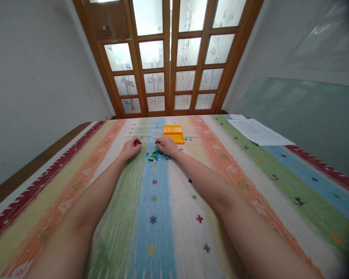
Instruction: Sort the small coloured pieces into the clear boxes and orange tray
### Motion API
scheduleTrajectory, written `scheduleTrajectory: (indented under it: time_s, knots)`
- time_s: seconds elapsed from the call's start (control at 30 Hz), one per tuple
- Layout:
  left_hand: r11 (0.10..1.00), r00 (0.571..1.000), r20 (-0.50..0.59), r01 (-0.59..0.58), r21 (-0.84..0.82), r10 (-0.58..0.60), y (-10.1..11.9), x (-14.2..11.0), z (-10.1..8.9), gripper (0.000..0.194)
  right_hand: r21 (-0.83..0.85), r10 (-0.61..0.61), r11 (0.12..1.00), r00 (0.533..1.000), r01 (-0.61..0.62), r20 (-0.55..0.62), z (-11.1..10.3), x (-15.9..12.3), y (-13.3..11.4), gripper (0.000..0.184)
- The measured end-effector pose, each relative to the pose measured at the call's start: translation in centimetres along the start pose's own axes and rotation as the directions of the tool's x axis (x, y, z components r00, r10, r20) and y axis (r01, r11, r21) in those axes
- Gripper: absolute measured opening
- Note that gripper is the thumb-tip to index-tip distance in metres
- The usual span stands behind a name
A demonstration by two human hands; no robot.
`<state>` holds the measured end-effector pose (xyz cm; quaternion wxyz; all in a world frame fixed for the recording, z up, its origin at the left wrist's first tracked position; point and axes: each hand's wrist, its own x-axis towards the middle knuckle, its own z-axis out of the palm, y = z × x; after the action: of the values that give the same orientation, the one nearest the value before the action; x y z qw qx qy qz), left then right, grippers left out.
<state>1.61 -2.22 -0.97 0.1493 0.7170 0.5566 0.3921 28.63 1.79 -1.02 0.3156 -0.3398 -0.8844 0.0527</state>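
Note:
A loose pile of small coloured pieces (154, 156), mostly green and blue, lies on the striped tablecloth. Just left of the pile rests my left hand (130, 148), its fingers closed in a pinch; whatever they hold is too small to name. My right hand (168, 146) reaches over the pile's back edge with fingers curled together, and what is in them, if anything, cannot be made out. Right behind that hand stands an orange tray (172, 127) with compartments. Clear plastic trays flank it; a few small blue pieces (187, 139) sit in the right one (196, 133).
White printed sheets (257, 131) lie at the table's far right. The striped tablecloth (154, 240) covers the table. Beyond the far edge are wooden doors with glass panes (187, 50), and a pale glass panel (308, 116) leans at the right wall.

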Motion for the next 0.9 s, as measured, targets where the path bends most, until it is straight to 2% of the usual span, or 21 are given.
scheduleTrajectory:
  time_s: [0.3, 0.57, 0.8, 0.9]
  knots:
    - [0.978, 0.992, -0.088, 0.066, -0.198, -0.085, -0.1, 0.5, 0.3, 0.01, -0.011, -0.007, 1.0, 1.0, 0.007, 0.023, -0.2, 0.0, -0.1, 0.02]
    - [0.938, 0.989, -0.067, 0.105, -0.332, -0.134, 0.3, 0.5, 0.4, 0.01, -0.008, -0.002, 1.0, 1.0, 0.002, 0.026, 0.1, -0.1, 0.1, 0.02]
    - [0.898, 0.974, -0.06, 0.177, -0.403, -0.219, 1.0, 0.4, 0.3, 0.028, -0.004, -0.003, 1.0, 1.0, 0.003, 0.025, 0.0, -0.1, 0.0, 0.021]
    - [0.907, 0.972, -0.087, 0.169, -0.386, -0.219, 1.1, 0.4, 0.3, 0.028, -0.008, -0.001, 1.0, 0.999, 0.001, 0.033, -0.1, -0.1, -0.1, 0.022]
